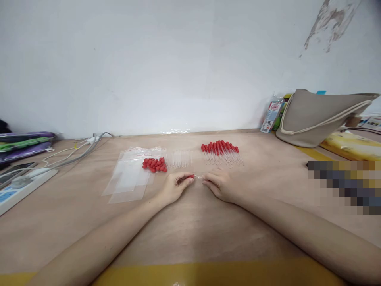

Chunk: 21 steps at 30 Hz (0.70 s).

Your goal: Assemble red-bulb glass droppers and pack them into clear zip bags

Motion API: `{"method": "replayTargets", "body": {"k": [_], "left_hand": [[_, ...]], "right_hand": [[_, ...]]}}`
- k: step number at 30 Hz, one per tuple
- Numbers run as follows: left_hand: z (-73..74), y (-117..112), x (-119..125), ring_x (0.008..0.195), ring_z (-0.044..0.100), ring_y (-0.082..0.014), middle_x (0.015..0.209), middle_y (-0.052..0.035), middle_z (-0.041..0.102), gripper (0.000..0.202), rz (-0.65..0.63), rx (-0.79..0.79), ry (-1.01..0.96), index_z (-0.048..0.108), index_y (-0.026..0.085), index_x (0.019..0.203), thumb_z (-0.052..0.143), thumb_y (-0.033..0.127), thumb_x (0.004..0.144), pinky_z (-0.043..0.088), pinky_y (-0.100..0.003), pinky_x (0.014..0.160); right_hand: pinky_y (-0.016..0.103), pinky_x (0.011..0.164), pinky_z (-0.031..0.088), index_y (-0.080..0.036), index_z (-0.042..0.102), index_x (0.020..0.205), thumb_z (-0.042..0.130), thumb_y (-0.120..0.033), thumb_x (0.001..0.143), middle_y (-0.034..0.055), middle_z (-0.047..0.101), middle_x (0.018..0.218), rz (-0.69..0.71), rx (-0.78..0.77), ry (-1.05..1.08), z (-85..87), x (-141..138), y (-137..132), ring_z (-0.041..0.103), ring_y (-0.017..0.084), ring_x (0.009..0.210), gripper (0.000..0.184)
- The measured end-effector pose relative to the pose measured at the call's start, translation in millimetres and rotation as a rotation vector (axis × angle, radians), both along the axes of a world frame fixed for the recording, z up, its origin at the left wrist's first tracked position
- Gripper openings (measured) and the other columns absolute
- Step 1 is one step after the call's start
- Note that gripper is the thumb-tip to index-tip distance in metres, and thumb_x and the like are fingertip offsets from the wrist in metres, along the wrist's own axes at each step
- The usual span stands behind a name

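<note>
My left hand pinches a small red rubber bulb between its fingertips. My right hand pinches the end of a thin clear glass tube that meets the bulb. Both hands rest on the wooden table. Behind them lie a pile of loose red bulbs, a row of bare clear tubes and a row of finished droppers with red bulbs.
Clear plastic bags lie left of the bulbs. A white power strip with cables sits at far left. A beige bag and packets stand at back right. A blurred patch covers the right edge.
</note>
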<state>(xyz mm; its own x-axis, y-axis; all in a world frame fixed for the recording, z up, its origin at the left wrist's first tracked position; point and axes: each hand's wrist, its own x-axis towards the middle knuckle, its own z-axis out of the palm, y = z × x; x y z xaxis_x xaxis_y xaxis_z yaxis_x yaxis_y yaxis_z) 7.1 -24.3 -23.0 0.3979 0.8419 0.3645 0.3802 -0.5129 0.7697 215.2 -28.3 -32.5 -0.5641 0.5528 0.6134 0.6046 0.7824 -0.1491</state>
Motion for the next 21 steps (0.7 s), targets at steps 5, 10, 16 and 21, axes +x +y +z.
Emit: {"method": "replayTargets", "body": {"k": [5,10,16,21], "left_hand": [[5.6,-2.6,-1.7,0.079,0.061,-0.0167,0.086,-0.0032,0.068,0.021,-0.07,0.031,0.089,0.065,0.017,0.09,0.05,0.029,0.082,0.046,-0.027,0.071],[9.2,-5.4,-2.5,0.076,0.059,-0.0154,0.082,-0.0019,0.066,0.018,-0.126,0.12,0.192,0.064,0.02,0.089,0.048,0.026,0.084,0.044,-0.027,0.07],[7.9,-5.8,-1.2,0.072,0.057,-0.0151,0.079,-0.0018,0.064,0.018,-0.084,0.192,0.263,0.063,0.02,0.091,0.047,0.027,0.085,0.043,-0.026,0.067],[5.7,-5.0,-0.3,0.068,0.055,-0.0148,0.074,-0.0025,0.063,0.019,-0.073,0.285,0.323,0.063,0.019,0.089,0.048,0.03,0.084,0.041,-0.025,0.064]], "right_hand": [[0.027,0.07,0.032,-0.017,0.057,0.076,0.039,-0.023,0.087,0.0018,0.056,0.065,0.075,0.012,-0.07,5.4,5.1,3.8,0.048,0.013,0.064,0.022],[0.029,0.073,0.03,-0.018,0.06,0.077,0.037,-0.023,0.088,0.0022,0.057,0.068,0.097,0.046,-0.128,7.6,10.2,9.3,0.048,0.012,0.064,0.025],[0.029,0.068,0.027,-0.018,0.062,0.081,0.04,-0.024,0.087,0.0028,0.058,0.07,0.036,0.046,-0.121,9.8,8.1,6.6,0.049,0.012,0.065,0.024],[0.028,0.067,0.025,-0.018,0.063,0.084,0.041,-0.024,0.086,0.0012,0.061,0.07,0.052,0.006,-0.071,8.9,5.3,3.2,0.047,0.011,0.059,0.023]]}}
